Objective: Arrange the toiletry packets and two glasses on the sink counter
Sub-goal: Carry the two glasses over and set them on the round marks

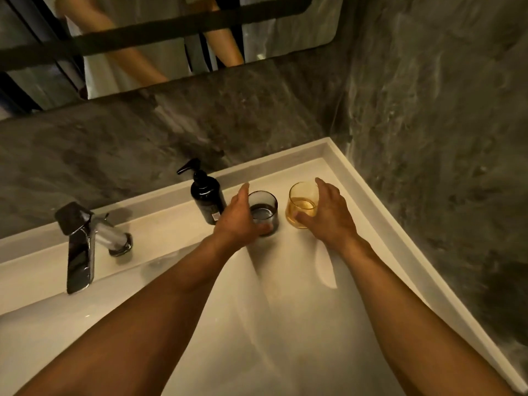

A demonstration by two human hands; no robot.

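Two glasses stand upright side by side on the white sink counter [285,281], toward its back right corner. My left hand [238,221] wraps around the smoky grey glass [264,208] from its left side, thumb at the base. My right hand [328,215] wraps around the amber glass [303,204] from its right side. Both glasses rest on the counter. I see no toiletry packets in view.
A black pump bottle [205,195] stands just left of the grey glass, close to my left hand. A chrome faucet [83,241] sits at the left. Dark stone walls [428,138] close in behind and on the right, with a mirror [143,38] above.
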